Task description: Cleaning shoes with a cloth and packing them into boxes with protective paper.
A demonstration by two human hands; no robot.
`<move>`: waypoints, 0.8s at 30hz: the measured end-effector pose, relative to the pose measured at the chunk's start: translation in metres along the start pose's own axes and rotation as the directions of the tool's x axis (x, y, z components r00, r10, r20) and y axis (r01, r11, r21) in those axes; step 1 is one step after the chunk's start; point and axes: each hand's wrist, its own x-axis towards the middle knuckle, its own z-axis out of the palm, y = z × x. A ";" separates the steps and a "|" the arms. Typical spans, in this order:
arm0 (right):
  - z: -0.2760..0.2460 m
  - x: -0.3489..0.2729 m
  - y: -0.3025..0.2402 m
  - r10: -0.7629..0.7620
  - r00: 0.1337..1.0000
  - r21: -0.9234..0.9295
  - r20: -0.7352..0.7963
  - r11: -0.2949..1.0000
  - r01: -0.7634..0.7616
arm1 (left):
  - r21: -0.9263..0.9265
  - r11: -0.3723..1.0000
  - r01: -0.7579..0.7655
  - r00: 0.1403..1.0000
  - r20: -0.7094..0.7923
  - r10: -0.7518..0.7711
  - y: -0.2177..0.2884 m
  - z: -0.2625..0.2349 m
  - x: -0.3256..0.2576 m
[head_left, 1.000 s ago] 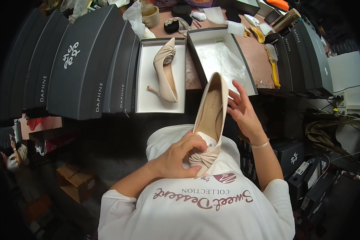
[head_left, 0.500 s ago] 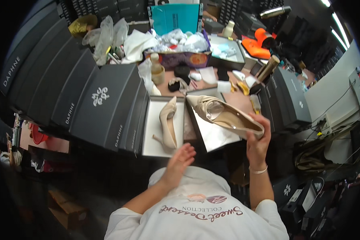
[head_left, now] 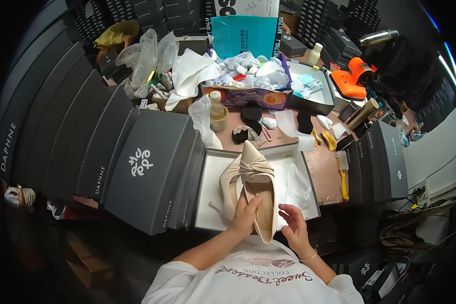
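Note:
A beige pointed pump with a knotted toe (head_left: pixel 258 185) is held toe-away over the open white-lined shoe box (head_left: pixel 206 202). My left hand (head_left: pixel 245 215) grips its left side near the heel end. Just right of the heel, my right hand (head_left: pixel 294 228) has its fingers apart, at or barely off the shoe's edge. The matching pump (head_left: pixel 229 181) lies on its side in the left part of the box, partly under the held one. White tissue paper (head_left: pixel 296 185) fills the box's right part.
Dark grey shoe boxes are stacked in rows at the left (head_left: pixel 147 167) and at the right (head_left: pixel 385 157). Behind the open box stand a small bottle (head_left: pixel 218 111), a purple box of crumpled paper (head_left: pixel 248 93), an orange tool (head_left: pixel 352 81) and a yellow brush (head_left: pixel 342 177).
The pump was raised sideways in my right hand; now it points away over the box, my left hand has taken hold of it and my right hand has let go.

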 end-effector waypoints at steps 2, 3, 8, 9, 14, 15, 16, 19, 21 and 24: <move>0.001 0.016 0.001 0.085 0.993 -0.001 0.086 0.996 -0.085 | 0.043 0.998 -0.052 0.999 0.001 0.052 0.002 -0.003 0.000; 0.001 0.024 0.004 0.142 0.977 0.013 0.157 0.989 -0.146 | 0.102 0.992 -0.071 0.997 0.004 0.071 0.002 -0.006 0.001; 0.028 0.042 -0.007 0.200 0.967 -0.056 0.157 0.979 -0.194 | 0.449 0.865 -0.226 0.974 0.117 0.194 0.018 -0.015 0.005; 0.031 0.044 -0.007 0.180 0.978 -0.106 0.104 0.980 -0.169 | 0.433 0.841 -0.324 0.944 0.094 0.316 0.023 -0.011 0.004; 0.050 0.049 -0.036 -0.249 0.921 -0.759 0.300 0.523 0.389 | 0.062 0.886 -0.460 0.879 -0.112 0.464 0.057 -0.005 0.002; 0.053 0.048 -0.038 -0.286 0.877 -0.742 0.386 0.469 0.480 | 0.033 0.900 -0.435 0.890 -0.136 0.435 0.057 -0.014 0.007; 0.057 0.047 -0.038 -0.319 0.824 -0.715 0.468 0.411 0.565 | -0.004 0.924 -0.383 0.913 -0.155 0.378 0.052 -0.034 0.022; 0.058 0.046 -0.037 -0.453 0.588 -0.382 0.670 0.469 0.796 | -0.070 0.993 -0.097 0.992 0.077 0.102 0.074 -0.037 0.032; 0.045 0.044 -0.039 -0.526 0.595 -0.333 0.608 0.512 0.792 | -0.141 0.989 0.049 0.971 0.237 -0.014 0.080 -0.045 0.029; 0.031 0.042 -0.063 -0.312 0.907 -0.503 0.282 0.757 0.417 | -0.306 0.914 0.267 0.918 0.371 -0.143 0.067 -0.058 0.019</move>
